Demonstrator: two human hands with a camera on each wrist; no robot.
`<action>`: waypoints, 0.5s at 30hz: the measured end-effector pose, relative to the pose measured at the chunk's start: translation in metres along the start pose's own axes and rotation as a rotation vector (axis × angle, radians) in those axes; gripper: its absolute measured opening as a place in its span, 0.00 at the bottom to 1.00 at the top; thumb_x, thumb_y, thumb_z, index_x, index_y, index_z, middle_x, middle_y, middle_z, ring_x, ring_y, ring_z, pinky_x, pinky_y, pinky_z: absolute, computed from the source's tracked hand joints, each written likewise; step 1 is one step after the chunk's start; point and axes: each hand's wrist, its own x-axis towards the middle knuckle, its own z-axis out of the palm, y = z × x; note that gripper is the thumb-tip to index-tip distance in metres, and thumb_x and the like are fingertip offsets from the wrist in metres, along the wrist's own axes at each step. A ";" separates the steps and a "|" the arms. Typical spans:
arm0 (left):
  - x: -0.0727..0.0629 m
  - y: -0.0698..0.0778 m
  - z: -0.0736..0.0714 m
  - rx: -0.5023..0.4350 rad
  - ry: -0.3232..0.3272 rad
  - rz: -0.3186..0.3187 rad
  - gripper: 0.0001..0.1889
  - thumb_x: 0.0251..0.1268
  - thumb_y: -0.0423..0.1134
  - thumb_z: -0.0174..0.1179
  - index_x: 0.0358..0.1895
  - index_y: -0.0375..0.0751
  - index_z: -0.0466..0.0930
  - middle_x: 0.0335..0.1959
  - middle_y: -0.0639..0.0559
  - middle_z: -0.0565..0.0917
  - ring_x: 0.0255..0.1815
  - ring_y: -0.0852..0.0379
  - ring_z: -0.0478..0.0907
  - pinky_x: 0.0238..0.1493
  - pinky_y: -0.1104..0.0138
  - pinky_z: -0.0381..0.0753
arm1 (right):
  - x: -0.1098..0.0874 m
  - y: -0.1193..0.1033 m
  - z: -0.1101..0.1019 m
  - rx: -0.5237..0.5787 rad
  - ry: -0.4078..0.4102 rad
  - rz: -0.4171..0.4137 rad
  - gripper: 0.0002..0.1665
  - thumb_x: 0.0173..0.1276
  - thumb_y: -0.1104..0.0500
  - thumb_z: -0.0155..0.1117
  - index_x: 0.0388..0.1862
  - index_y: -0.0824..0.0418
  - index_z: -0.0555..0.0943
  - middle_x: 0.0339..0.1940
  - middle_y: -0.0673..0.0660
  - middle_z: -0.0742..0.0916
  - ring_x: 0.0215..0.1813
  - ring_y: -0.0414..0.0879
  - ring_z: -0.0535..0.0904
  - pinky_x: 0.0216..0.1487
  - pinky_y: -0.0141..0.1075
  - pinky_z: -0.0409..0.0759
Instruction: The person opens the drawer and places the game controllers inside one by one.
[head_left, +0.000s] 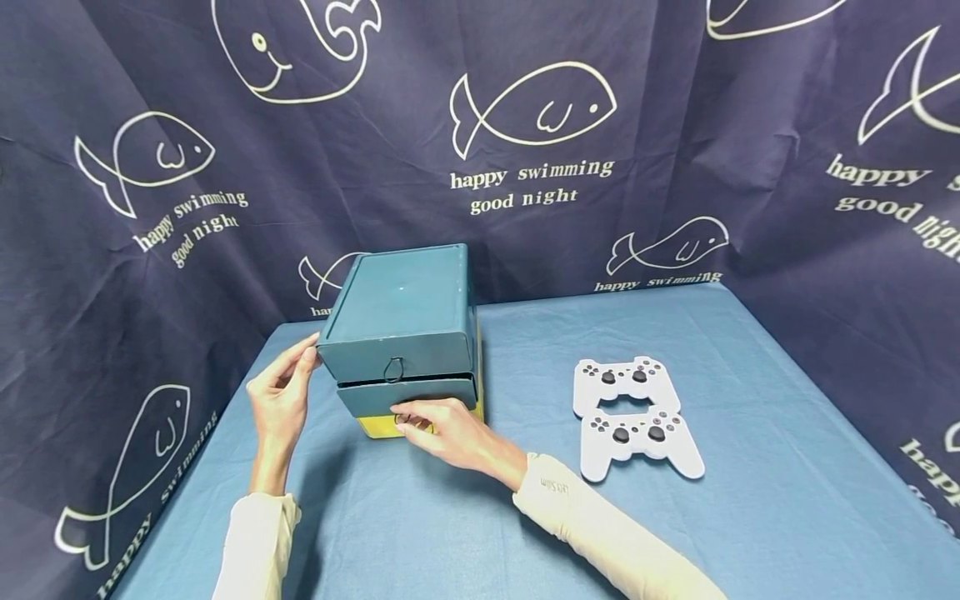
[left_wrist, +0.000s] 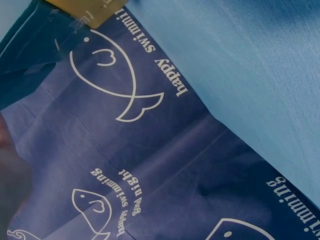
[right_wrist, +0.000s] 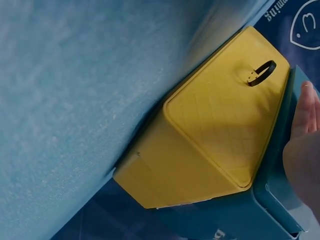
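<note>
A small drawer unit (head_left: 405, 292) stands at the back left of the table, two teal drawers over a yellow one. The middle teal drawer (head_left: 367, 400) sticks out slightly, with a dark gap above its front. My right hand (head_left: 450, 433) is at that front, thumb and index finger pinching its small loop handle (head_left: 402, 418), which they mostly cover. At the unit's upper left front corner, the fingertips of my left hand (head_left: 281, 396) touch the side. Beneath, the yellow drawer (right_wrist: 220, 125) is closed, its black loop (right_wrist: 262, 75) hanging free.
Two white game controllers (head_left: 626, 383) lie one in front of the other on the blue tablecloth (head_left: 525, 517), right of the unit. A dark blue cloth (head_left: 525, 233) with fish drawings hangs behind and along both sides. The top drawer's loop (head_left: 393, 369) hangs free.
</note>
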 end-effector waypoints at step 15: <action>-0.001 0.002 0.000 0.025 -0.004 -0.029 0.13 0.71 0.24 0.64 0.55 0.28 0.86 0.36 0.61 0.89 0.35 0.67 0.85 0.40 0.76 0.78 | -0.013 -0.020 0.001 0.098 -0.033 0.052 0.16 0.76 0.64 0.65 0.59 0.68 0.84 0.44 0.53 0.90 0.43 0.31 0.82 0.49 0.26 0.79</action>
